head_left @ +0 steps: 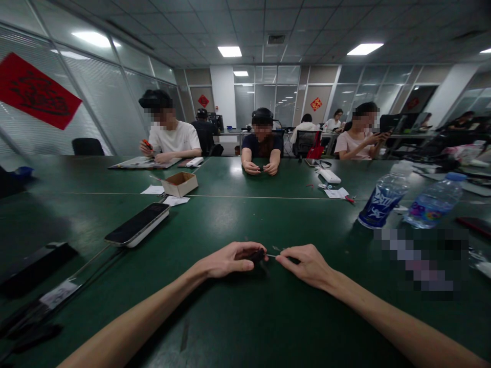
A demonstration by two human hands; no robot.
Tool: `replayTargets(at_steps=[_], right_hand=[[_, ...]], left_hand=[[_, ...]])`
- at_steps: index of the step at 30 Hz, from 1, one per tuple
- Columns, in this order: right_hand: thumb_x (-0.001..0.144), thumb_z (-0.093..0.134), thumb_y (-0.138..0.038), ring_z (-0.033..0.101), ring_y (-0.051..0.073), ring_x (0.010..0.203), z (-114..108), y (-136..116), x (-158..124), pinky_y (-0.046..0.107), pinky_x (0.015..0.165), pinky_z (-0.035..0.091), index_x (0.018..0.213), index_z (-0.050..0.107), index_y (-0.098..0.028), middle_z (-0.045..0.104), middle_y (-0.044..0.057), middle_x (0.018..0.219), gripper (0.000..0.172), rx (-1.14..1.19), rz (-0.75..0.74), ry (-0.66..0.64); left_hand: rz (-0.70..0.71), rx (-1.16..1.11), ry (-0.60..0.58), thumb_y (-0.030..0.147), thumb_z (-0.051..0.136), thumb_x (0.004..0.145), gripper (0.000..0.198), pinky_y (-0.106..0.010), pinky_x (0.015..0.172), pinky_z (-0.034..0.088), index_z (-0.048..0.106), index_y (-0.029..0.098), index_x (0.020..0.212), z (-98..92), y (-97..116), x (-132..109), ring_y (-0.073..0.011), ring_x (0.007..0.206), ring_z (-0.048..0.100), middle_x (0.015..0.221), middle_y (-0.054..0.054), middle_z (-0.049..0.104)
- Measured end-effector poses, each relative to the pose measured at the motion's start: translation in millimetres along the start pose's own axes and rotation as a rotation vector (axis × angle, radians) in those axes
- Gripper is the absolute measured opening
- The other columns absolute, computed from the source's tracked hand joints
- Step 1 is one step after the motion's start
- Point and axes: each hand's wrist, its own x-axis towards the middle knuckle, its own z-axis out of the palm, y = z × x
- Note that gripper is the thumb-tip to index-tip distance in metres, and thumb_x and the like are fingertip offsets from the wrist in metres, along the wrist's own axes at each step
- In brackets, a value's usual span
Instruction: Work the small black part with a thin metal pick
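Both my hands rest low on the dark green table point(245, 317), close together in front of me. My left hand point(228, 259) is closed around a small black object point(258, 255) held between thumb and fingers. My right hand point(307, 265) pinches a thin pale pin-like piece point(271, 255) whose tip points at the black object. The two hands almost touch at that point. A tiny loose part point(276, 248) lies on the table just behind them.
A phone on a white block point(138, 225) lies to my left, with black cases point(32, 263) and cables nearer the edge. Two water bottles point(383, 197) point(435, 202) stand at right. A small cardboard box point(180, 183) sits mid-table. Three people sit across the table.
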Motion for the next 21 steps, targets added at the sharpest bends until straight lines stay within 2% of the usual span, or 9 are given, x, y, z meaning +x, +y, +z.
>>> replayTargets(at_steps=[8, 14, 21], right_hand=[[0.096, 0.041, -0.039, 0.058, 0.012, 0.064, -5, -6, 2, 0.023, 0.062, 0.043, 0.091, 0.068, -0.019, 0.066, 0.001, 0.078, 0.033, 0.083, 0.022, -0.015], [0.095, 0.042, -0.038, 0.057, 0.011, 0.062, -8, -18, 4, 0.022, 0.061, 0.041, 0.085, 0.067, -0.019, 0.064, 0.0, 0.073, 0.033, 0.154, 0.039, 0.014], [0.096, 0.042, -0.038, 0.058, 0.012, 0.062, -3, -12, 6, 0.023, 0.06, 0.04, 0.091, 0.066, -0.021, 0.065, -0.001, 0.075, 0.03, 0.094, 0.117, 0.095]], left_hand=[[0.023, -0.006, -0.023, 0.041, 0.061, 0.08, 0.051, -0.041, 0.099, 0.033, 0.05, 0.017, 0.123, -1.1, 3, -2, -0.0276, 0.116, 0.046, 0.123, -0.012, 0.054], [0.008, -0.033, 0.059, 0.039, 0.063, 0.079, 0.053, -0.036, 0.085, 0.042, 0.048, 0.017, 0.124, -7.7, -1, 1, -0.0253, 0.105, 0.052, 0.124, -0.013, 0.052], [0.017, -0.087, 0.094, 0.034, 0.067, 0.076, 0.057, -0.041, 0.092, 0.039, 0.045, 0.021, 0.127, -8.8, -5, 1, -0.0239, 0.106, 0.053, 0.131, -0.012, 0.048]])
